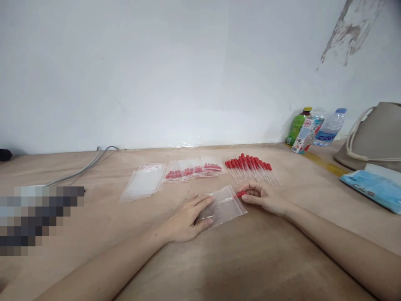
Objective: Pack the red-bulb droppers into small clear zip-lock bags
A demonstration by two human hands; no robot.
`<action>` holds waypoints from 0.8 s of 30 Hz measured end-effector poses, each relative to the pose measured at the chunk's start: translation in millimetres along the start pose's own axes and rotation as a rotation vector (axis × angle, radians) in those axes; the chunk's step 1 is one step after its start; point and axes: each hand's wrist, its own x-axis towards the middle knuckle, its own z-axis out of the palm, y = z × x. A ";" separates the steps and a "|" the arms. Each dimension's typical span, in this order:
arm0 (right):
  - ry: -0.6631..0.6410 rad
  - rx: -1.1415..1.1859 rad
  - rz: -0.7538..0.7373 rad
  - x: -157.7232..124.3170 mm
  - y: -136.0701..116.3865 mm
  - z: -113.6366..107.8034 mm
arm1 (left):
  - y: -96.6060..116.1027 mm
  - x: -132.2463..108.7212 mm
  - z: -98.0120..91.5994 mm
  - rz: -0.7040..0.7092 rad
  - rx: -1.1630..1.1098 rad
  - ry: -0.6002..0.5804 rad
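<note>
A clear zip-lock bag [222, 207] lies on the table in front of me, its zip end to the right. My left hand [189, 217] rests on the bag's left end, fingers stretched and thumb apart. At the zip end, my right hand [258, 197] pinches a dropper [239, 194] by its red bulb. The dropper's tube points left, at the bag's mouth; how far inside it reaches is hard to see. Just behind the right hand lies a pile of red-bulbed droppers [250, 163], tubes toward me. Several bags with droppers [194, 170] lie overlapping behind the left hand.
Flat clear bags [144, 182] are stacked at the left of the filled ones. A grey cable [84, 169] runs along the far left. To the right stand a green bottle [296, 129], a carton [306, 136] and a water bottle [330, 129], near a blue packet [372, 188] and a grey bag [376, 133].
</note>
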 end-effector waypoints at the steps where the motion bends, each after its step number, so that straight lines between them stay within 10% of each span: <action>1: -0.043 -0.003 -0.007 -0.6 -1.8 -1.2 | 0.0 0.1 -0.1 0.003 0.000 0.002; 16: -0.237 -0.152 0.051 11.6 -7.1 8.2 | -14.8 0.6 -5.4 0.065 -0.107 0.049; 24: -0.188 -0.563 -0.267 7.4 -11.6 24.6 | -18.0 0.0 -7.9 0.064 -0.088 0.011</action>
